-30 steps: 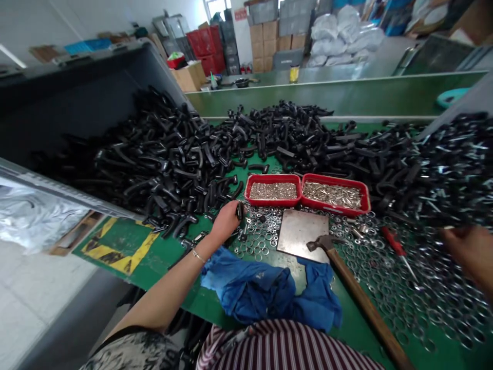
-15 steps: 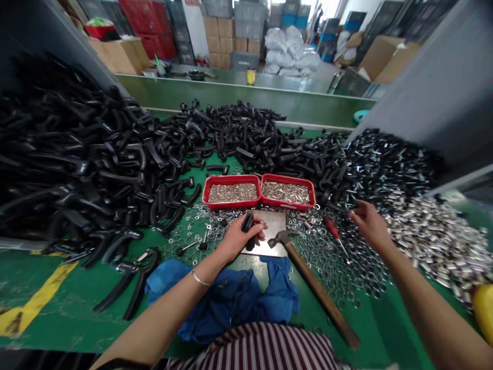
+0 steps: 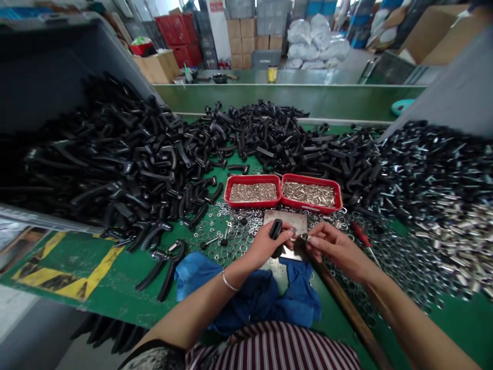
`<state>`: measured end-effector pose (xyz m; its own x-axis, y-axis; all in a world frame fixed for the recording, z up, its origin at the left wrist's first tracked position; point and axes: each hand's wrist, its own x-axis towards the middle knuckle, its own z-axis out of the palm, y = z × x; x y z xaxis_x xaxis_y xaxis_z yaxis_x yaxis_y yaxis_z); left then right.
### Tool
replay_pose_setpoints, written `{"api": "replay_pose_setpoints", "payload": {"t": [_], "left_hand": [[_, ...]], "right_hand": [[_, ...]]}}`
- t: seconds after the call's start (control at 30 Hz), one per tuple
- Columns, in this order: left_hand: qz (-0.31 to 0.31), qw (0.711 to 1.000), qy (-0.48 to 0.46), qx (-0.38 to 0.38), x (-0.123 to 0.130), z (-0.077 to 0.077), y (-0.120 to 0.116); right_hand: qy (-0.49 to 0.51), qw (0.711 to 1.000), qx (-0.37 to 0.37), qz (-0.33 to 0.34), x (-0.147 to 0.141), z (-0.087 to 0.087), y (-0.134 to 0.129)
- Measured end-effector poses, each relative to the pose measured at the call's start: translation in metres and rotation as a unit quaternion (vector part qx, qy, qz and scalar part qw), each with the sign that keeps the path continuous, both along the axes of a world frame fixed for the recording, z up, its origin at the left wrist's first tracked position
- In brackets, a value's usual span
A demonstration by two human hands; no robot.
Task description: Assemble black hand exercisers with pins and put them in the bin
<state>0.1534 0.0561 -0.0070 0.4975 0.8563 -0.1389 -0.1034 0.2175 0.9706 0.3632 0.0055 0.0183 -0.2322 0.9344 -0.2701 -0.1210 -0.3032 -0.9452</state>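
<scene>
My left hand (image 3: 265, 245) is shut on a short black plastic grip piece (image 3: 275, 229), above a scuffed steel plate (image 3: 287, 222). My right hand (image 3: 333, 252) pinches a small metal part (image 3: 296, 234), too small to identify, close to the black piece. Just below lies a wooden-handled hammer (image 3: 346, 300), its head mostly hidden by my right hand. Steel washers (image 3: 234, 231) are scattered around the plate. Two red trays (image 3: 252, 191) of small metal parts stand beyond it. A crumpled blue cloth (image 3: 246, 298) lies nearest my body.
Heaps of black plastic grips (image 3: 115, 154) spread left and behind the trays, some spilling from a dark bin (image 3: 50, 67). Assembled black hand grips (image 3: 165, 270) lie left. A red-handled screwdriver (image 3: 360, 235) and silver bolts (image 3: 454, 231) lie right. A green bench (image 3: 288, 100) runs behind.
My right hand has moved left from the pile to beside my left hand, now pinching a small metal part. My left hand keeps the black piece, and the view has shifted.
</scene>
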Motion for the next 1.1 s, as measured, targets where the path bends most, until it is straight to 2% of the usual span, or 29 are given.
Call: {"api": "replay_pose_setpoints", "payload": {"t": [0.17, 0.4, 0.5, 0.57, 0.63, 0.7, 0.77, 0.83, 0.87, 1.0, 1.1], "left_hand": [[-0.023, 0.999, 0.015, 0.020, -0.007, 0.007, -0.005], [-0.044, 0.998, 0.033, 0.033, -0.010, 0.010, -0.008], [-0.053, 0.996, 0.038, 0.056, -0.009, 0.011, -0.010], [-0.067, 0.991, 0.053, 0.101, -0.011, 0.011, -0.010], [-0.077, 0.977, 0.094, 0.178, -0.016, 0.010, -0.004], [-0.051, 0.951, 0.163, 0.258, -0.027, 0.007, 0.008], [0.003, 0.921, 0.249, 0.299, -0.044, 0.003, 0.025], [0.041, 0.908, 0.306, 0.285, -0.060, 0.000, 0.039], [0.040, 0.915, 0.307, 0.259, -0.067, -0.001, 0.043], [-0.002, 0.978, 0.170, 0.117, -0.070, -0.002, 0.037], [-0.037, 0.994, 0.075, 0.070, -0.053, -0.002, 0.023]], "right_hand": [[0.059, 0.997, -0.049, 0.007, -0.020, 0.007, 0.003], [0.145, 0.978, -0.149, 0.000, -0.013, -0.008, 0.005], [0.145, 0.974, -0.176, 0.017, -0.013, -0.007, 0.001], [0.115, 0.980, -0.162, 0.026, -0.014, -0.001, -0.001], [0.054, 0.993, -0.109, 0.014, -0.015, 0.004, 0.001], [-0.047, 0.999, -0.025, -0.011, -0.016, 0.007, 0.006], [-0.147, 0.987, 0.055, -0.022, -0.016, 0.006, 0.012], [-0.205, 0.974, 0.097, -0.015, -0.015, 0.001, 0.017], [-0.214, 0.971, 0.104, -0.014, -0.015, -0.003, 0.018], [-0.175, 0.980, 0.086, -0.043, -0.023, -0.015, 0.016], [-0.127, 0.987, 0.067, -0.077, -0.033, -0.016, 0.010]]}}
